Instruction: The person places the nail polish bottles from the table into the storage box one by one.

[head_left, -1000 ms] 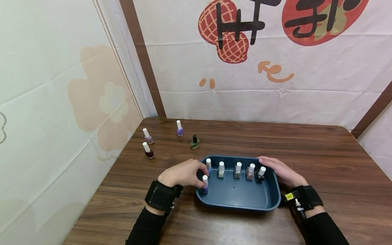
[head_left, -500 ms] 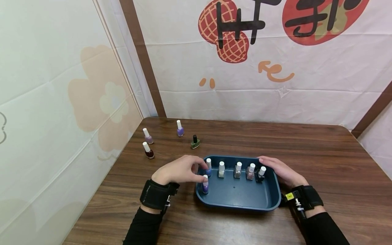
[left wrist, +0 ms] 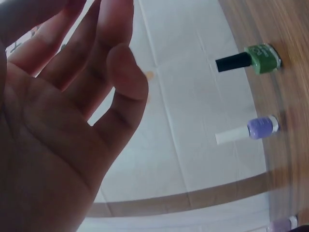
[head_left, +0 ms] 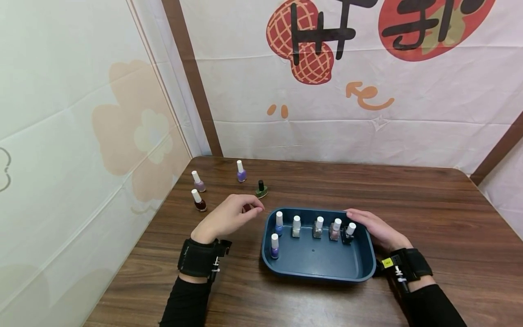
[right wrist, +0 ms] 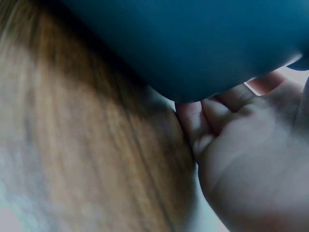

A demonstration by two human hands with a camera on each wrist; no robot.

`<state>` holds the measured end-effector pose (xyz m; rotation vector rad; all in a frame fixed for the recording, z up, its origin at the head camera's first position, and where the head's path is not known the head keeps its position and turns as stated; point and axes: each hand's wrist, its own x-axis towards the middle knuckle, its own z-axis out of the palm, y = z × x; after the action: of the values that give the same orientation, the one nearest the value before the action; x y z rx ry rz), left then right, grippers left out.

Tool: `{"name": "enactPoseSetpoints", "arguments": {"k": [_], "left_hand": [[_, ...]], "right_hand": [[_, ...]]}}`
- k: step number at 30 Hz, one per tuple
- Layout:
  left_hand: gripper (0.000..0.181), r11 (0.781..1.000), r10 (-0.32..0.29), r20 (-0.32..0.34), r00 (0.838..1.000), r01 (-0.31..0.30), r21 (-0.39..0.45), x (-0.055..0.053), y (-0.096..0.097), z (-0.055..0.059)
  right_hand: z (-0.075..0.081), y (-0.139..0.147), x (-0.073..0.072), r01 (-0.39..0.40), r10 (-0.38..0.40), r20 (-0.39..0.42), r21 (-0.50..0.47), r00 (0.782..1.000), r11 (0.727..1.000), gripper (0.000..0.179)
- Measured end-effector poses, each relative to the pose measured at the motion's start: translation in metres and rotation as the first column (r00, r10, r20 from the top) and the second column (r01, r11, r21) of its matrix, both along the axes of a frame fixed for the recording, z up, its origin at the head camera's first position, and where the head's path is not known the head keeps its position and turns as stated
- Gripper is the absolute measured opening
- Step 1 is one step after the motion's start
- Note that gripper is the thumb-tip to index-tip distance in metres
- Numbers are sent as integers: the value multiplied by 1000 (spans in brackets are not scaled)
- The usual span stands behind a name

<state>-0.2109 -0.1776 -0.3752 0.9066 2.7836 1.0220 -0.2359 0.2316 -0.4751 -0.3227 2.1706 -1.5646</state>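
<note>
- Six nail polish bottles (head_left: 318, 234) stand cap up in the dark blue tray (head_left: 312, 261), white caps on all.
- Tray sits on the wood-grain table (head_left: 388, 195), in front of me, between my hands.
- Row along its far side, left to right: blue bottle (head_left: 279, 229), whitish bottle (head_left: 296, 232), greyish bottle (head_left: 318, 230), pinkish bottle (head_left: 335, 234), black bottle (head_left: 347, 237).
- Purple bottle (head_left: 274, 251) is by the left wall, nearer me than the blue one.
- My left hand (head_left: 229, 215): off the tray's left side, over the table, fingers loosely bent, gap between thumb and fingers, nothing held.
- Green bottle (head_left: 262, 192), black cap, is nearest that hand; left wrist view shows them apart.
- My right hand (head_left: 377, 229): touching the tray's far right corner, fingers laid along it, no bottle in them. Right wrist view is blurry and the tray covers some fingertips, so how firmly they press I can't tell.
- Three more bottles at the table's far left: violet bottle (head_left: 241, 175), lilac bottle (head_left: 199, 186), dark red bottle (head_left: 200, 205), all white-capped.
- Black wristbands (head_left: 198, 259) on both wrists, black sleeves (head_left: 185, 302) below.
- White printed cloth (head_left: 245, 141) behind the table.
</note>
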Motion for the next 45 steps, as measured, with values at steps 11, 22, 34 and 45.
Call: {"name": "enactPoseSetpoints", "arguments": {"k": [11, 22, 34, 45], "left_hand": [[11, 995, 103, -37, 994, -103, 0, -1, -12, 3], [17, 928, 371, -187, 910, -357, 106, -4, -49, 5], [17, 747, 656, -238, 717, -571, 339, -10, -76, -5], [29, 530, 816, -47, 576, -713, 459, -20, -88, -20]], "right_hand": [[2, 0, 1, -11, 11, 14, -20, 1000, 1000, 62], [-1, 0, -2, -28, 29, 23, -43, 999, 999, 62], [0, 0, 0, -12, 12, 4, -11, 1000, 1000, 63], [0, 1, 1, -18, 18, 5, -19, 1000, 1000, 63]]}}
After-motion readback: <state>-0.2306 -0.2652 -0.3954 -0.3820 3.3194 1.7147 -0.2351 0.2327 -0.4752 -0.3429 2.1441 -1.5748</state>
